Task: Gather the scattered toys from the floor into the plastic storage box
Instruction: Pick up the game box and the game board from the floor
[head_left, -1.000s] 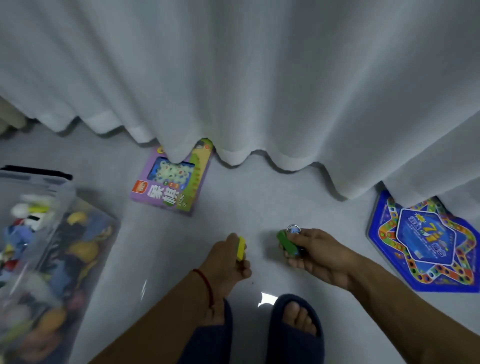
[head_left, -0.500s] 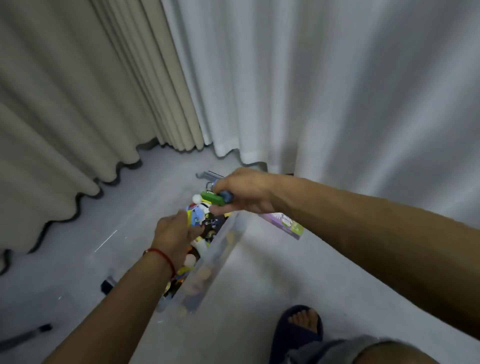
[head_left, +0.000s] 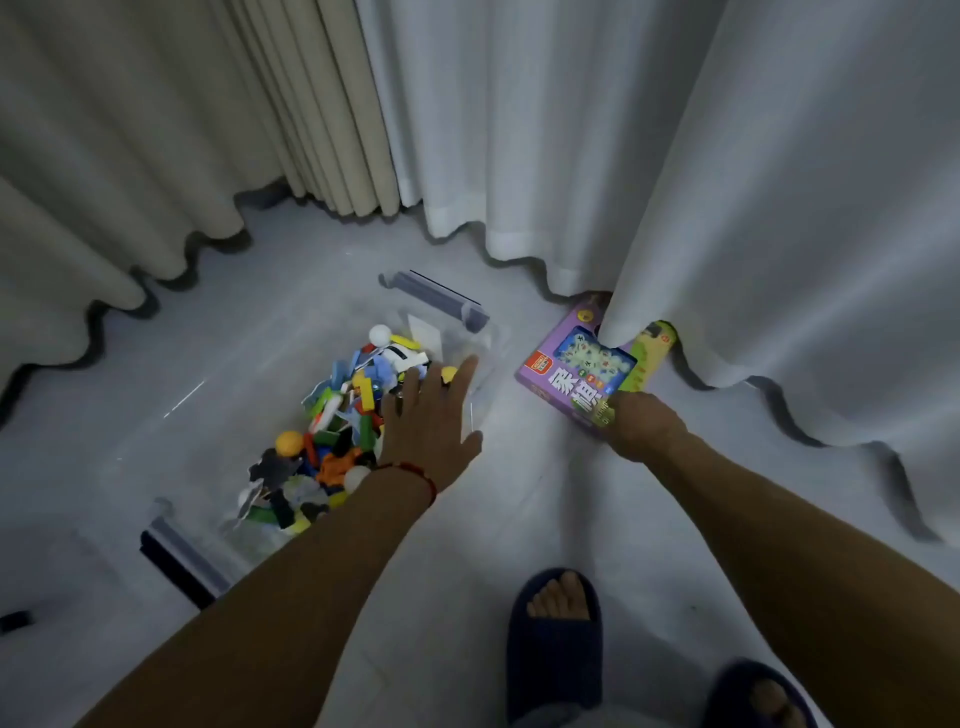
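Your view is filled from ten to three o'clock by curtains: the beige curtain (head_left: 156, 130) hangs at the upper left and the white curtain (head_left: 675, 156) covers the upper right, both hems touching the grey floor (head_left: 545, 519).

Next in size, the clear plastic storage box (head_left: 485, 345) sits on the floor at about ten o'clock from centre, long axis running from seven toward one o'clock, with grey clip handles at each short end. It is heaped with mixed toys (head_left: 332, 415): bricks, small figures, a white ball at the far end, an orange ball on the left side.

At two o'clock from centre the purple game box (head_left: 571, 379) lies flat on the floor just beside the storage box, its far edge tucked under the white curtain's hem.

Your left hand (head_left: 431, 421) is stretched out flat over the right side of the storage box, fingers straight and spread wide, holding nothing; a red cord bracelet (head_left: 415, 470) circles that wrist.

Your right hand (head_left: 641, 421) grips the near edge of the purple game box, knuckles up; the fingers themselves are hidden.

At six o'clock your dark slippers (head_left: 556, 639) stand on the floor.
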